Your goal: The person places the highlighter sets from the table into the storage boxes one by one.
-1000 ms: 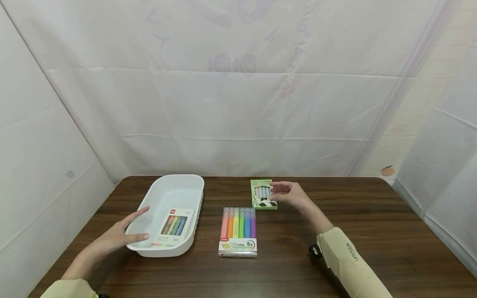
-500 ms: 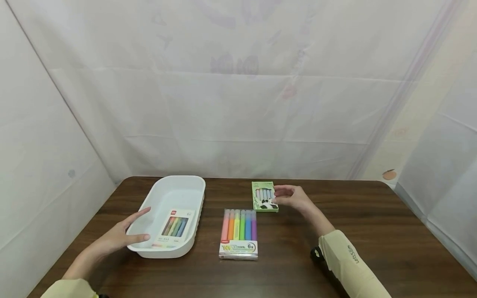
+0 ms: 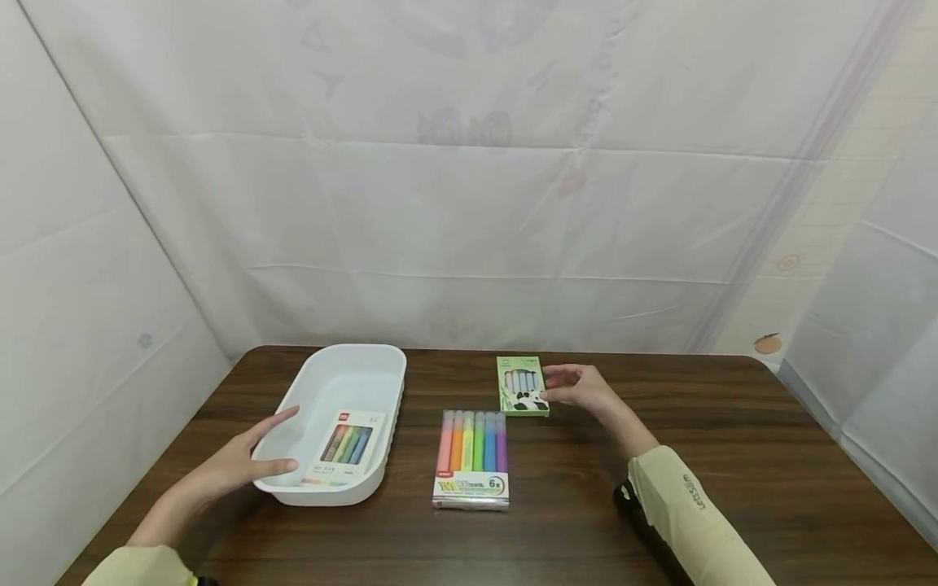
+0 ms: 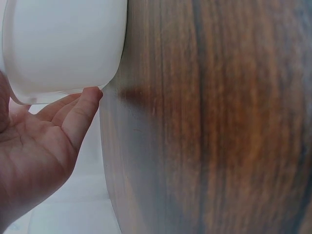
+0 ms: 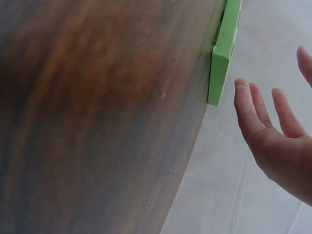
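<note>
At the near left corner of a white plastic tray [image 3: 330, 366], my left hand [image 3: 227, 468] grips the rim, thumb and index finger reaching over it. Other fingers press on the outer wall in the left wrist view. Inside the tray lies a white box [image 3: 344, 448] whose window shows coloured sticks. My right hand [image 3: 586, 391] is beside a green box [image 3: 522, 387] with a panda and pale pens on its front, its fingers loosely bent. The right wrist view shows a gap between those fingers [image 5: 248, 105] and the box's green edge [image 5: 219, 75].
A clear pack of coloured highlighters [image 3: 471, 460] lies mid-table, between the tray and the green box and nearer to me. The dark wooden table [image 3: 733, 423] ends at a white curtain [image 3: 469, 244] behind, with more white sheeting on both sides.
My right hand has shifted slightly right, away from the front of the green box, which its fingertips overlapped before. The left hand keeps its place on the tray.
</note>
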